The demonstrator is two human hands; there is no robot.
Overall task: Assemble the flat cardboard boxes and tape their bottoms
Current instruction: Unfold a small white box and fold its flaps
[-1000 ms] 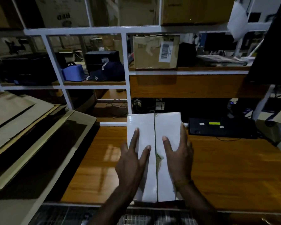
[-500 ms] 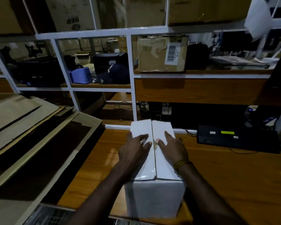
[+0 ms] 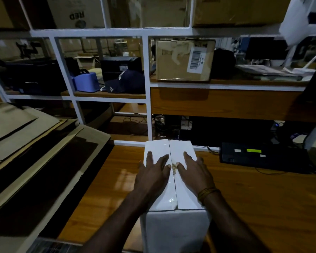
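Note:
A white cardboard box [image 3: 173, 227] stands on the wooden table [image 3: 263, 198] in front of me, its two top flaps folded shut and meeting at a centre seam. My left hand [image 3: 153, 174] lies flat on the left flap, fingers spread. On the right flap rests my right hand [image 3: 193, 170], also flat with fingers apart, an orange thread band on its wrist. Both hands press the flaps down beside the seam. A small gap shows brown cardboard at the seam between my fingertips. No tape roll is in view.
Flat brown cardboard sheets [image 3: 35, 143] are stacked to the left. A black device [image 3: 263, 156] with a green label sits at the back right of the table. White-framed shelves behind hold a labelled brown box [image 3: 184, 61], a blue object [image 3: 87, 82] and a dark cap [image 3: 126, 81].
The view has pulled back, so the box's front face now shows. My hands have slid toward the near-middle of the flaps and stay flat beside the seam.

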